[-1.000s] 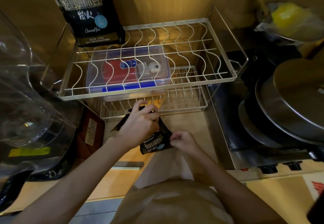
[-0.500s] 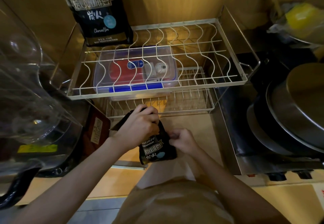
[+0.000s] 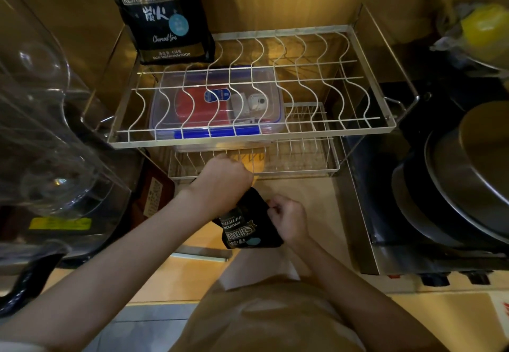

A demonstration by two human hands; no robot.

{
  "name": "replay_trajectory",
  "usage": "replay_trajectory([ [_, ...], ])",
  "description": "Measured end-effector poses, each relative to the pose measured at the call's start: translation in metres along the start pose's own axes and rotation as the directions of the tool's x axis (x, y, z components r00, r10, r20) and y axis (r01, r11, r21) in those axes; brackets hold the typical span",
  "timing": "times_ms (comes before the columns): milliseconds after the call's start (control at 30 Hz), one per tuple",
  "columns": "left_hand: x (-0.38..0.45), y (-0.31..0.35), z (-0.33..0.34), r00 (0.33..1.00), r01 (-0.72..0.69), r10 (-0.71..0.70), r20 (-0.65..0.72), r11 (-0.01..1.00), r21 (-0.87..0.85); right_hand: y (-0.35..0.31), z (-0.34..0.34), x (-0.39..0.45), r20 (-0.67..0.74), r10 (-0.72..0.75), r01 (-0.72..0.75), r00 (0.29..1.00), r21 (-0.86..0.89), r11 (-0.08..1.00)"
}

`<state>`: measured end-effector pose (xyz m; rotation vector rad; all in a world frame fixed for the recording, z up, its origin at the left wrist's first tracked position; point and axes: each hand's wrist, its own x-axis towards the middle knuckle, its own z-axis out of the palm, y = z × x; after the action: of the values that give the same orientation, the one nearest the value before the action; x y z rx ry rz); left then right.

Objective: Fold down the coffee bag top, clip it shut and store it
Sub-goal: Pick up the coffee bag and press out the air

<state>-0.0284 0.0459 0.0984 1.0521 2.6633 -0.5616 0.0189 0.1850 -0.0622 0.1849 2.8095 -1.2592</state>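
A small black coffee bag (image 3: pixel 249 225) with white lettering stands on the wooden counter in front of me. My left hand (image 3: pixel 223 178) is closed over the bag's top, hiding the fold. My right hand (image 3: pixel 289 218) pinches the bag's right upper edge. Something orange (image 3: pixel 254 161) shows just past my left knuckles; I cannot tell what it is. No clip is clearly visible.
A two-tier wire dish rack (image 3: pixel 256 136) stands behind the bag. A clear lidded box (image 3: pixel 217 106) sits on its lower tier. A second, larger black coffee bag (image 3: pixel 162 13) stands at the rack's back left. Glass jug (image 3: pixel 46 136) left; stacked pans (image 3: pixel 462 186) on a stove right.
My left hand has closed down further over the bag's top. The bag now stands more upright with its printed face turned toward me, and my right hand has shifted up to its right edge.
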Motion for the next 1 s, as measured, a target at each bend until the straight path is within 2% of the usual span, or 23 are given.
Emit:
replay_trajectory([
  [133, 0.008, -0.004, -0.006, 0.996, -0.006, 0.012, 0.091, 0.997, -0.075, -0.001, -0.001, 0.001, -0.005, 0.029, -0.029, 1.000, -0.009, 1.000],
  [267, 0.007, 0.003, -0.007, 0.994, -0.093, 0.098, 0.046, 0.990, -0.104, 0.003, 0.000, 0.004, -0.008, 0.057, -0.057, 0.998, 0.003, 0.998],
  [400, 0.012, 0.009, -0.011, 0.993, -0.113, 0.116, 0.031, 0.990, -0.083, 0.005, 0.001, 0.005, 0.015, 0.105, -0.106, 0.994, 0.028, 0.994],
  [533, 0.014, 0.017, -0.015, 0.988, -0.156, 0.157, 0.010, 0.986, -0.061, 0.002, -0.012, 0.008, 0.144, 0.101, -0.113, 0.984, 0.074, 0.991],
  [600, 0.015, 0.022, -0.019, 0.981, -0.193, 0.193, 0.002, 0.981, -0.020, -0.012, -0.029, 0.010, 0.253, 0.092, -0.158, 0.963, 0.255, 0.954],
  [667, 0.018, 0.027, -0.023, 0.978, -0.210, 0.209, 0.014, 0.977, 0.034, -0.026, -0.048, 0.011, 0.407, 0.070, -0.264, 0.911, 0.443, 0.857],
  [700, 0.021, 0.029, -0.025, 0.978, -0.209, 0.208, 0.026, 0.977, 0.042, -0.032, -0.055, 0.011, 0.480, 0.051, -0.306, 0.876, 0.470, 0.828],
  [733, 0.024, 0.030, -0.027, 0.979, -0.203, 0.202, 0.038, 0.979, 0.029, -0.035, -0.061, 0.011, 0.539, 0.026, -0.306, 0.842, 0.439, 0.845],
  [800, 0.027, 0.027, -0.031, 0.983, -0.182, 0.183, 0.008, 0.981, -0.067, -0.040, -0.066, 0.011, 0.585, -0.038, -0.217, 0.810, 0.360, 0.907],
  [867, 0.022, 0.022, -0.030, 0.978, -0.179, 0.143, -0.155, 0.950, -0.255, -0.043, -0.064, 0.013, 0.495, -0.085, -0.100, 0.865, 0.336, 0.936],
  [933, 0.006, 0.015, -0.022, 0.920, -0.224, -0.008, -0.391, 0.809, -0.544, -0.044, -0.061, 0.014, 0.409, -0.110, -0.066, 0.906, 0.392, 0.918],
  [1000, -0.019, 0.011, -0.003, 0.820, -0.278, -0.285, -0.496, 0.560, -0.781, -0.044, -0.061, 0.013, 0.402, -0.111, -0.087, 0.909, 0.443, 0.892],
])
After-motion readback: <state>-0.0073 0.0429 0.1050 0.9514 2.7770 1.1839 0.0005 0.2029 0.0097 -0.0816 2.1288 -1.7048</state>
